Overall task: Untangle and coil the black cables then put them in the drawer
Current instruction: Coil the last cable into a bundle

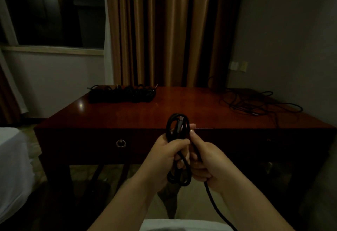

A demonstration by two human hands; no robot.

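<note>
A black cable coil stands upright in front of the desk. My left hand grips it at the middle, with loops showing above and below the fist. My right hand holds the cable's free strand, which trails down past my wrist and out of the frame. A plug end shows inside the upper loop. Several coiled black cables lie in a pile at the desk's back left. A loose tangle of black cables spreads over the back right. The drawer with a ring pull is closed.
The dark wooden desk stands before brown curtains and a dark window. A white bed edge sits at the left. Wall sockets are on the grey wall at the right. The room is dim.
</note>
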